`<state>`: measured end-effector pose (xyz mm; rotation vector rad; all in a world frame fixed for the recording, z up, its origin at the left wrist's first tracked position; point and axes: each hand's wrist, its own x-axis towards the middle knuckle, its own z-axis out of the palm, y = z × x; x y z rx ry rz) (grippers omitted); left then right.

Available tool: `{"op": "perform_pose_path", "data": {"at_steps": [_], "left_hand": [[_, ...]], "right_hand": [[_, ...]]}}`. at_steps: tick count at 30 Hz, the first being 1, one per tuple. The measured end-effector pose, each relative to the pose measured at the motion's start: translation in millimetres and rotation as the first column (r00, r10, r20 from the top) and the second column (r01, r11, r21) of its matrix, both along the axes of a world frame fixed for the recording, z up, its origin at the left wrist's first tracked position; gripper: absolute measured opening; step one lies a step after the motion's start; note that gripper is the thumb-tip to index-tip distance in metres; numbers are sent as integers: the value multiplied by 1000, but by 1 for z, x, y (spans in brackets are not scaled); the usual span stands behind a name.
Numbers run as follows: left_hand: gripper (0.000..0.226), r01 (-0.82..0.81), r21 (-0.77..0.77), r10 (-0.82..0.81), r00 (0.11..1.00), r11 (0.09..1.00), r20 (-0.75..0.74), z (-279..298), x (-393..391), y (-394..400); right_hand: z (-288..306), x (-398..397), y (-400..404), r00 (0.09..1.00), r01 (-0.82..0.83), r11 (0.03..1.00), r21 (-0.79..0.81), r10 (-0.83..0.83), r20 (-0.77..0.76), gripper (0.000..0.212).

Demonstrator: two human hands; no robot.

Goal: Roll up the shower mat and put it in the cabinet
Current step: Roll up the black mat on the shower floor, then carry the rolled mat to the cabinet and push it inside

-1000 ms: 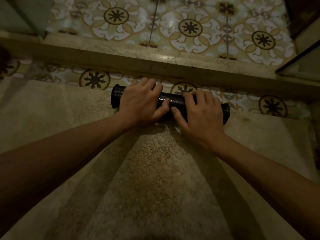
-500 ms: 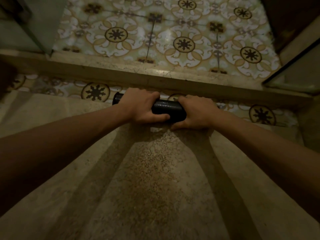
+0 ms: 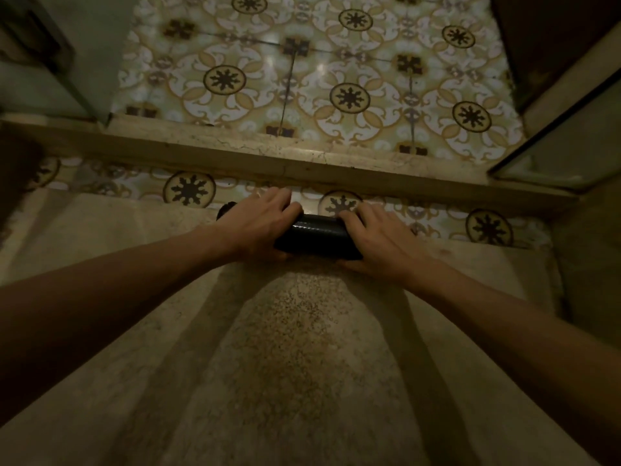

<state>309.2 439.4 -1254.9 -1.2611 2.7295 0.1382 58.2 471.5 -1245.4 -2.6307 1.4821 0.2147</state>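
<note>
The shower mat [image 3: 317, 235] is a tight black roll lying crosswise on the speckled stone floor, just short of a raised stone curb. My left hand [image 3: 258, 225] wraps over its left part, fingers across the top and thumb underneath; only the roll's left end peeks out beyond my wrist. My right hand [image 3: 379, 240] grips its right part in the same way and hides that end. No cabinet is recognisable in the head view.
The stone curb [image 3: 302, 166] runs across the frame beyond the roll. Patterned floor tiles [image 3: 349, 95] lie past it. A glass panel [image 3: 571, 153] stands at the right and a pale wall or door [image 3: 50, 62] at the left.
My hands went from lying flat on top of the roll to clasping around it. The roll has shifted slightly toward me, and the view has tilted forward.
</note>
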Motion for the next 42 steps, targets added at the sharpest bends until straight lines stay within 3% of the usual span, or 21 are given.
{"op": "perform_pose_path", "data": {"at_steps": [7,20,25,31,42], "left_hand": [[72,-18,136,15,1000,991,23,139,2,50],[74,-35,196,30,999,980,29,524,20,124],[75,-74,260,66,997,963,37,655,15,166],[79,-119,267,121,993,956,8,731,10,221],[82,-158,299,156,987,941,31,771,-16,260]], "right_hand": [[136,3,43,1000,10,994,109,-8,-17,77],[510,16,118,991,63,988,142,-79,108,66],[637,17,155,989,87,971,222,-112,100,65],[718,10,201,989,80,972,221,-105,103,67],[758,-14,238,984,60,973,222,-94,148,63]]}}
